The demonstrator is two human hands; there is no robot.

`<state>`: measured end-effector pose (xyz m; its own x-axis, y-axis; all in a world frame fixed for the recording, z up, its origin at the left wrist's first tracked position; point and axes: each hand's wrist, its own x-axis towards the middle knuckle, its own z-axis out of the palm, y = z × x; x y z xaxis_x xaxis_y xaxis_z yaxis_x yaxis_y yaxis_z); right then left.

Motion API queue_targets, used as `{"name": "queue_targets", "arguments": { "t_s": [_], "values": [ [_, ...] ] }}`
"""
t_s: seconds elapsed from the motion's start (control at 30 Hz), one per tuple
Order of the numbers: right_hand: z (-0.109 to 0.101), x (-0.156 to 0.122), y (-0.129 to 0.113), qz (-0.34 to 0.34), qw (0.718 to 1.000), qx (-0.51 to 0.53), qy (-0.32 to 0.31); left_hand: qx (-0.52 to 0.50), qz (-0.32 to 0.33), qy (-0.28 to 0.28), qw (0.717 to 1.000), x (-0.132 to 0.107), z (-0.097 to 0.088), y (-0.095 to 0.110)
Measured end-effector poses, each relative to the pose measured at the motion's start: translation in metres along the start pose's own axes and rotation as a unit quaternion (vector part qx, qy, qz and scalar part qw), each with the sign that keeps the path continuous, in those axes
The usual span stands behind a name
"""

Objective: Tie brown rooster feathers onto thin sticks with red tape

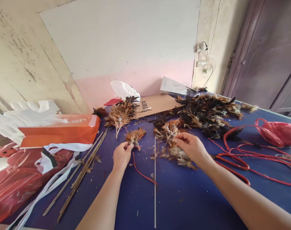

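Observation:
My left hand [122,155] pinches the base of a small bunch of brown feathers [135,136] above the blue table [136,204]. A thin red string [142,174] trails from near that hand down onto the table. Over to the right, my right hand [189,145] has its fingertips pressed together in a pile of loose brown and white feathers [172,130]; what they grip is hidden. Behind my left hand lies a fuller feather bundle [121,115] with pale stick ends.
Thin sticks [82,175] lie at left beside an orange box [61,132] and a red plastic bag [16,182]. Dark feathers [208,111] cover the back right. Red plastic twine [279,132] and orange-handled scissors [232,164] are at right. Flat cardboard [162,103] lies behind.

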<state>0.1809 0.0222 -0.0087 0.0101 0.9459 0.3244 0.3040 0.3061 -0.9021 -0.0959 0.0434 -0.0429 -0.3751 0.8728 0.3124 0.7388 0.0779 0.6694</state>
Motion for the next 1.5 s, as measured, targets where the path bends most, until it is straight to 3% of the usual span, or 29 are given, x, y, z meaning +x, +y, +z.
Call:
{"name": "queue_targets", "arguments": {
  "t_s": [0.13,0.23,0.3,0.4,0.5,0.73,0.93,1.03,1.13,1.3,1.5],
  "values": [
    [-0.019,0.014,0.012,0.02,0.999,-0.039,0.031,0.045,0.034,0.079,0.995,-0.001,0.0,0.002],
    [-0.033,0.019,0.016,0.027,0.994,-0.108,0.009,0.04,0.089,0.16,0.982,-0.008,-0.002,0.013],
    [-0.04,0.021,0.015,0.028,0.987,-0.159,-0.024,0.007,0.151,0.175,0.973,-0.016,-0.001,0.023],
    [-0.046,0.02,0.009,0.02,0.973,-0.214,-0.082,-0.047,0.234,0.139,0.961,-0.03,0.002,0.038],
    [-0.048,0.018,0.003,0.005,0.963,-0.252,-0.096,-0.089,0.286,0.079,0.951,-0.041,0.007,0.048],
    [-0.062,0.025,0.013,0.022,0.936,-0.35,-0.028,-0.12,0.319,0.033,0.94,-0.048,0.007,0.053],
    [-0.058,0.027,0.027,0.066,0.923,-0.357,-0.123,-0.119,0.338,0.011,0.934,-0.052,0.007,0.058],
    [-0.053,0.024,0.025,0.056,0.929,-0.337,-0.142,-0.113,0.352,-0.022,0.929,-0.058,0.009,0.065],
    [-0.049,0.02,0.019,0.061,0.953,-0.259,-0.141,-0.106,0.362,-0.071,0.923,-0.068,0.013,0.076],
    [-0.041,0.014,0.01,0.152,0.973,-0.058,-0.164,-0.058,0.393,-0.177,0.9,-0.088,0.02,0.095],
    [-0.036,0.012,0.01,0.197,0.958,0.054,-0.199,-0.049,0.38,-0.156,0.911,-0.088,0.031,0.107]
  ]
}}
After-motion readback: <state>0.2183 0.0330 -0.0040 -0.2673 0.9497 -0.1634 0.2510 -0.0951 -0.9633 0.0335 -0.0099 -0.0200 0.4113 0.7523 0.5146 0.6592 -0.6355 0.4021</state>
